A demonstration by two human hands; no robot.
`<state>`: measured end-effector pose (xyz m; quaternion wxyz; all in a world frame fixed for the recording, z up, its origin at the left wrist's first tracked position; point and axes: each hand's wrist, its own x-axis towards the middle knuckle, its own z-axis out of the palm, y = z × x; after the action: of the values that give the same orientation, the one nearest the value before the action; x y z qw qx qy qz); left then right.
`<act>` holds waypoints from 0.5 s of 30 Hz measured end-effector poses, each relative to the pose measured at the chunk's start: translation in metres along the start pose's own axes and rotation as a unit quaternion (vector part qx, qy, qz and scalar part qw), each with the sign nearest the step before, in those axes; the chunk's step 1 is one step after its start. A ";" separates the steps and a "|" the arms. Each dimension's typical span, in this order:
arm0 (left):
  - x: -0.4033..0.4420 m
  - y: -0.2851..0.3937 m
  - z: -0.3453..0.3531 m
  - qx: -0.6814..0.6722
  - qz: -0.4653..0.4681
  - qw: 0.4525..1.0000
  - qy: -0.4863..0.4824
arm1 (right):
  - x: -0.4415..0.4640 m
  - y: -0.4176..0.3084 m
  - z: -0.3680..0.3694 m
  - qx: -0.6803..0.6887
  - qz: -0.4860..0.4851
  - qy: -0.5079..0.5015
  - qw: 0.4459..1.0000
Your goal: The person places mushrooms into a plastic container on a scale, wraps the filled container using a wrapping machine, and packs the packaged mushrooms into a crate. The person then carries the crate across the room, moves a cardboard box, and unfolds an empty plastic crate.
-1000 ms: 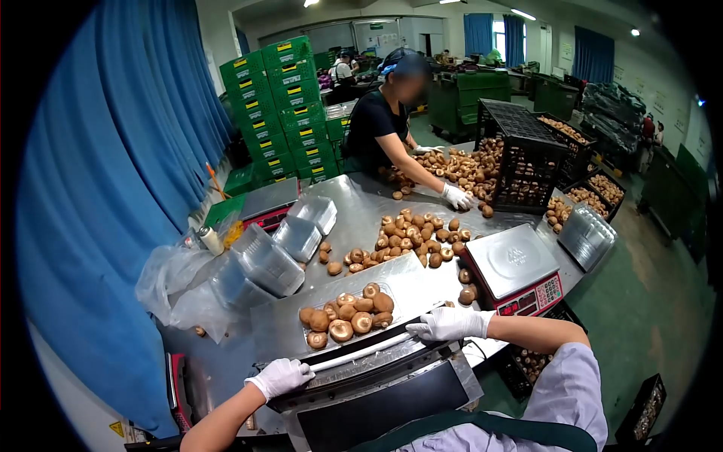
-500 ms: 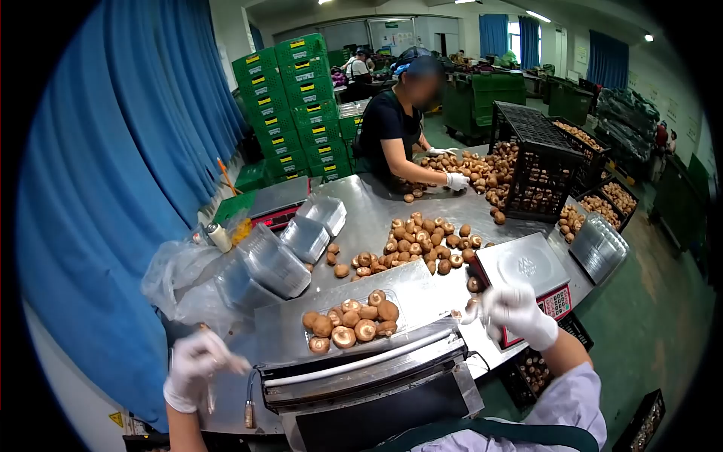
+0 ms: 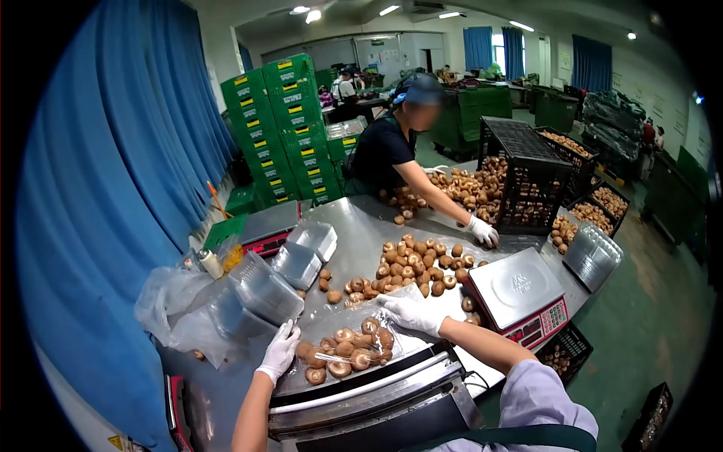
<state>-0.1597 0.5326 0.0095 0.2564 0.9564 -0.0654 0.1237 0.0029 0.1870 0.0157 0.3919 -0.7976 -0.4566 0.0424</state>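
Observation:
A clear tray of brown mushrooms (image 3: 344, 349) lies on the metal wrapping machine (image 3: 369, 392) in front of me, with shiny plastic film (image 3: 324, 357) spread over it. At the tray's left side, my white-gloved left hand (image 3: 280, 351) is closed on the film's edge, its fingers pointing up and away. My gloved right hand (image 3: 413, 313) reaches across to the far right corner, closed on the film there. The fingertips are partly hidden by glare on the film. Just beyond lies a loose pile of mushrooms (image 3: 410, 265).
A digital scale (image 3: 518, 285) stands right of the pile. Stacked clear trays (image 3: 265, 290) and a crumpled plastic bag (image 3: 175, 305) lie left. A co-worker (image 3: 392, 143) reaches over the table beside a black crate (image 3: 527, 177). Green crates (image 3: 275, 128) rise behind.
Both hands have moved inward from wide apart to the tray's sides, my right one forward and left. Film now covers the mushrooms. The co-worker's hand has shifted towards the black crate.

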 end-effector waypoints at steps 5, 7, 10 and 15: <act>-0.028 0.000 -0.001 -0.373 -0.303 0.874 -0.078 | -0.014 -0.061 -0.018 0.064 0.266 -0.027 0.961; -0.029 0.031 -0.008 -0.428 -0.377 0.820 -0.049 | -0.012 -0.051 -0.014 0.069 0.264 -0.020 0.962; -0.037 0.043 -0.019 -0.459 -0.400 0.793 -0.024 | -0.018 -0.037 0.001 0.122 0.268 0.025 0.955; -0.041 0.049 -0.024 -0.387 -0.364 0.846 0.039 | -0.029 -0.046 -0.004 -0.063 0.217 0.078 0.971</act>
<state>-0.2131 0.5050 0.0415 0.6349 0.7290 0.2547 0.0237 -0.0442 0.1752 0.0408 0.3566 -0.9015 -0.2425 0.0354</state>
